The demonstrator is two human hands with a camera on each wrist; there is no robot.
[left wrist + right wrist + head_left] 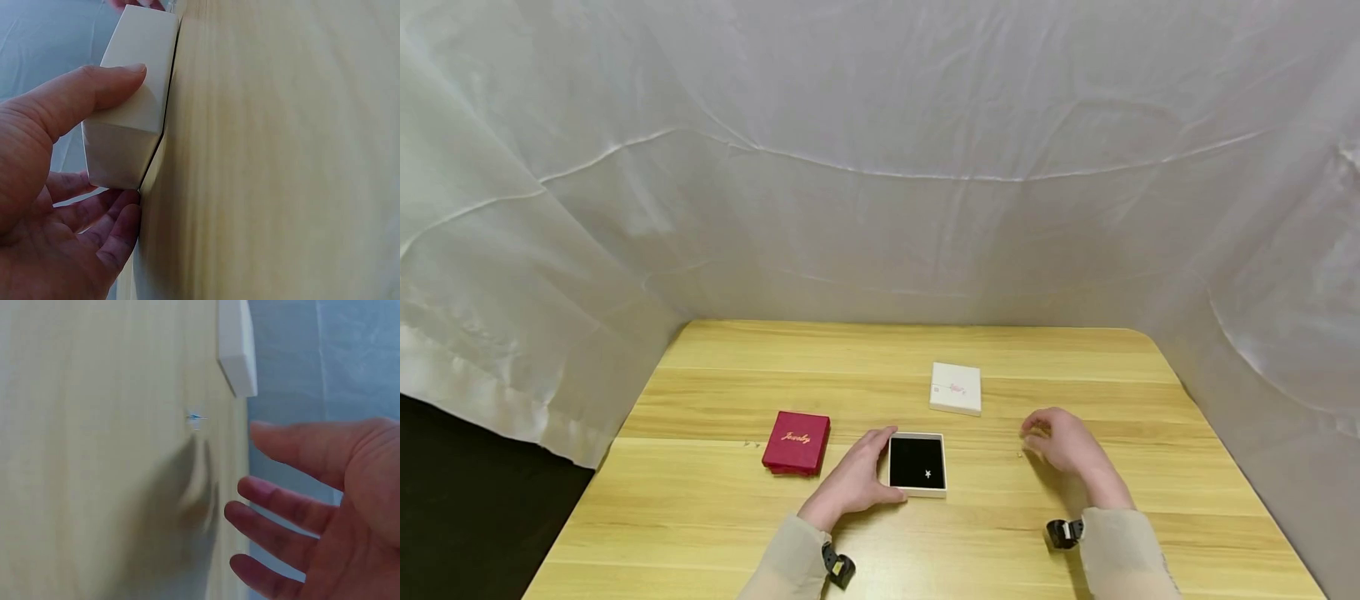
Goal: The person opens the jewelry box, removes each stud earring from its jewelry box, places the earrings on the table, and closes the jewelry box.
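Observation:
On the table, my left hand (857,479) grips an open white jewelry box (919,493) by its left side, thumb on the near wall and fingers round the far corner. The left wrist view shows its thumb lying on the white wall (142,50). A black pad (910,458) fills the box, and a small silver star-shaped earring (928,473) sits on it. Further right, my right hand (1063,442) hovers with loosely bent fingers and holds nothing. Just left of its fingertips lies a tiny shiny piece (1019,454), also visible in the right wrist view (195,417).
A white lid (955,387) with pink lettering lies behind the open box. The closed red jewelry box (796,442) stands left of my left hand, with two tiny pieces (752,445) beside it. White cloth (880,208) hangs around the wooden table (1000,550).

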